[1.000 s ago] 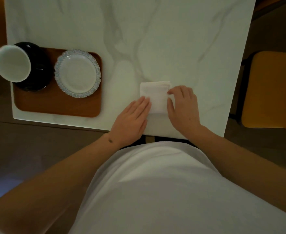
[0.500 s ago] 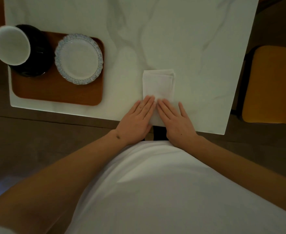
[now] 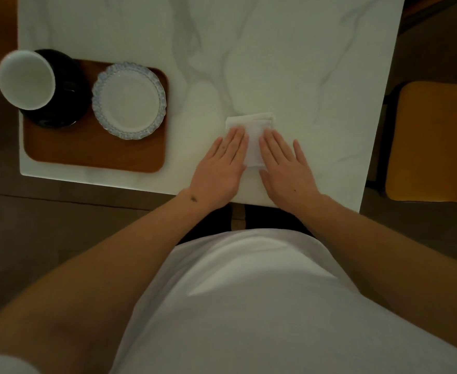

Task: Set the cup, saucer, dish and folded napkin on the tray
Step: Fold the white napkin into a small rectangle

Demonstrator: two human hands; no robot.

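Both hands, left (image 3: 220, 163) and right (image 3: 285, 168), lay flat and open on the napkin (image 3: 254, 139) near the table's (image 3: 289, 63) front edge, probably pressing its fold before moving it to the tray (image 3: 92, 155).

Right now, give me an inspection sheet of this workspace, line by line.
Surface: white marble-patterned table, lit dimly.
Job's things: wooden tray at the table's left end; white cup on a black saucer at the tray's left; white dish with a blue scalloped rim on the tray's right; folded white napkin still on the table, right of the tray and apart from it.
Clutter: nothing seen.
Grippers: left hand and right hand lie flat, fingers straight, pressing the napkin's near part from either side.
Cables: nothing seen.
Surroundings: yellow chair seat right of the table; dark floor below.
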